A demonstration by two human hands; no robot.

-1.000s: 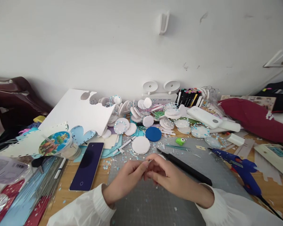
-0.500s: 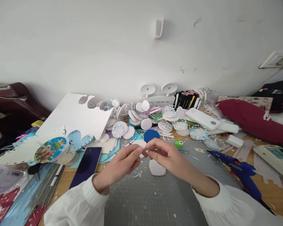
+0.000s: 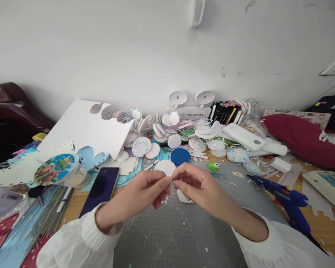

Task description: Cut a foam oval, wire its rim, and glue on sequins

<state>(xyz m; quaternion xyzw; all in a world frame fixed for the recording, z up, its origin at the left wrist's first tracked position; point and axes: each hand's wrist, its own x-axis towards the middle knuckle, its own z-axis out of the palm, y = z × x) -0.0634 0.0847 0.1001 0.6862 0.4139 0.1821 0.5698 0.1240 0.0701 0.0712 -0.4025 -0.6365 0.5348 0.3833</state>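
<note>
My left hand [image 3: 149, 190] and my right hand [image 3: 195, 182] meet fingertip to fingertip above the grey cutting mat [image 3: 167, 238]. Both are closed in a pinch. Whatever lies between the fingertips is too small to name; a thin dark line shows near the left fingers. Partly covered by my right hand, a white rounded foam piece [image 3: 183, 197] lies on the mat. Just behind the hands is a white disc [image 3: 165, 167], with a blue round lid-like disc [image 3: 180, 156] beyond it.
At right lie a blue glue gun [image 3: 284, 199] and a small green punch [image 3: 213, 166]. A phone [image 3: 100, 190] and a lidded cup [image 3: 69, 171] stand at left. White discs with beaded rims [image 3: 141, 147] are heaped along the wall, near markers [image 3: 226, 112].
My fingertips have come closer together, and my left hand has spread its lower fingers slightly. The view has tilted down a little, and my right hand covers more of the white foam piece.
</note>
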